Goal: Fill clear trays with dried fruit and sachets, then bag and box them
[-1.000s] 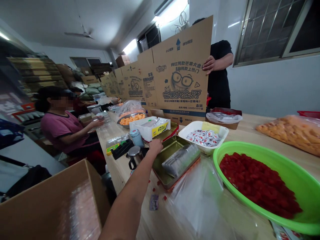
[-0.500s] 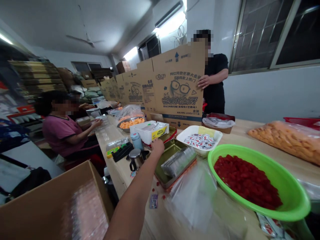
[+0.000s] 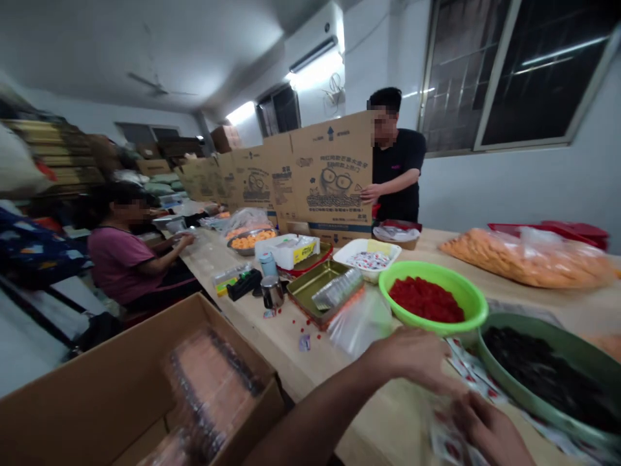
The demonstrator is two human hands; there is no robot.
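My left hand reaches over the table in front of the green basin, blurred by motion, its fingers pointing toward my right hand. My right hand is low at the right, its fingers curled; what they hold is hidden. Below the hands lies a blurred clear plastic item with small printed packets. Red pieces of food fill the bright green basin just beyond. To the right, a darker green basin holds black pieces.
Stacked clear trays lie on a gold tray. A white tub holds small packets. An open carton with wrapped packs stands left. Co-workers sit left and stand behind cardboard. A bag of orange pieces lies right.
My left hand has drawn back from the gold tray and white box to the right front, near my right hand, which has come into view. The view has shifted, showing the dark green basin.
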